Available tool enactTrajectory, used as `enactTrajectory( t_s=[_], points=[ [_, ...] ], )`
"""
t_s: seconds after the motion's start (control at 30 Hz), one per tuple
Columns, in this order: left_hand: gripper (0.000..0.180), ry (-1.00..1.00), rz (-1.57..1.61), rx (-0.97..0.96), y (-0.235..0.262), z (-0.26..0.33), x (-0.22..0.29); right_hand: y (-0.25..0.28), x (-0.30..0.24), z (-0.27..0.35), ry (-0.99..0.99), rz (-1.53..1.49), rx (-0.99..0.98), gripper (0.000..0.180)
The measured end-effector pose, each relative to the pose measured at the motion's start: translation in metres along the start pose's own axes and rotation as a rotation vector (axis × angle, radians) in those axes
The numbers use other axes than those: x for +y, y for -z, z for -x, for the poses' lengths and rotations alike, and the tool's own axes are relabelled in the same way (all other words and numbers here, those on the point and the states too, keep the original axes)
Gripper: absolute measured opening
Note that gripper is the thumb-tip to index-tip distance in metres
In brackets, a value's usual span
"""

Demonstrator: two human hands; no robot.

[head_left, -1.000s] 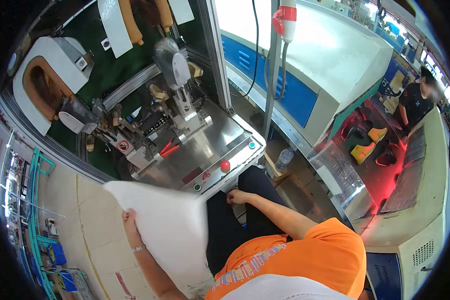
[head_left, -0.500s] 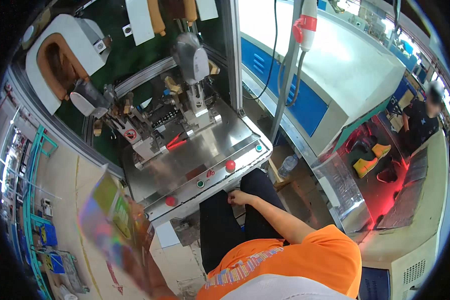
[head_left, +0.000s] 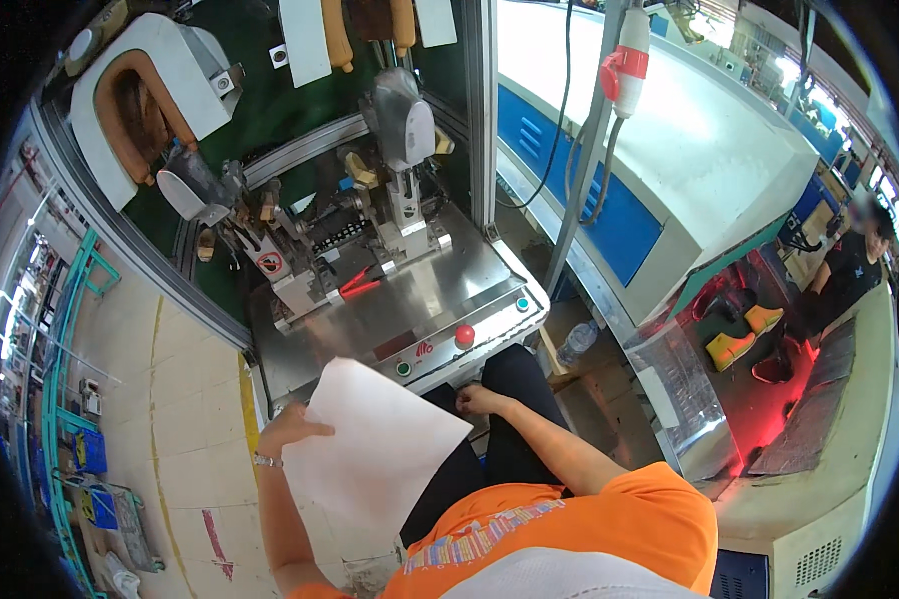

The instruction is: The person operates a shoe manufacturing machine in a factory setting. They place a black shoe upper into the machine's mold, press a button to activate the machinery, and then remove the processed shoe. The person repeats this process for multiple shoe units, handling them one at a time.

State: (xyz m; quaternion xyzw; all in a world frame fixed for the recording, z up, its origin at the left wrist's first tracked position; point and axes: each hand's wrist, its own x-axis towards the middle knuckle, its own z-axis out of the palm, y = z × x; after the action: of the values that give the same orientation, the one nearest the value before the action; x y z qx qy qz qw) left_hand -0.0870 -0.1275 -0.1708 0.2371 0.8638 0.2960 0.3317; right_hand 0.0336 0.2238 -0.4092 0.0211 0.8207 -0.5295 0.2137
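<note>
- Since the left hand [head_left: 288, 431] grips the white sheet [head_left: 375, 444] at its left edge, fingers curled over the rim and thumb hidden behind, the sheet hangs in the air above the person's lap, just in front of the machine's steel bench [head_left: 390, 319].
- The right hand [head_left: 477, 400] rests loosely closed on the dark-trousered knee, beside the sheet's right corner; it holds nothing that I can see, and whether it touches the sheet I cannot tell.
- Judging by how it keeps its plane from a one-sided grip, the sheet is likely light and fairly stiff, more like thin card or lining stock than cloth, though it would probably bend or crease if pinched hard.
- A hold along an edge, or at two opposite edges with both hands, looks safest; the smooth face may be a little slippery.
- To look at, the sheet is plain white, unmarked, roughly four-sided with straight edges and one corner pointing right, tilted away from the camera.
- Farther out, the bench front carries a red button [head_left: 463, 335] and two green buttons [head_left: 404, 368].
- Behind stand grey clamps, red-handled pliers [head_left: 360, 283] and an upright grey shoe form [head_left: 405, 125].
- Off to the right a plastic bottle [head_left: 576, 341] stands on the floor, and another person [head_left: 849, 270] sits well apart.
</note>
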Motion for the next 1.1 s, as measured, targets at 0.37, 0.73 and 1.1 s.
enactTrajectory(
  t_s=[0.37, 0.73, 1.1],
  points=[
    [0.064, -0.096, 0.103, 0.25, -0.036, -0.001, -0.007, -0.028, 0.002, -0.005, 0.257, -0.291, 0.55, 0.017],
    [0.072, 0.098, 0.382, 0.535, -0.008, 0.031, -0.02, 0.001, 0.026, -0.007, 0.007, 0.027, 0.006, 0.01],
    [0.069, 0.013, 0.45, 0.311, 0.001, 0.04, 0.008, -0.003, 0.004, 0.003, 0.316, -0.057, 0.172, 0.019]
  ],
)
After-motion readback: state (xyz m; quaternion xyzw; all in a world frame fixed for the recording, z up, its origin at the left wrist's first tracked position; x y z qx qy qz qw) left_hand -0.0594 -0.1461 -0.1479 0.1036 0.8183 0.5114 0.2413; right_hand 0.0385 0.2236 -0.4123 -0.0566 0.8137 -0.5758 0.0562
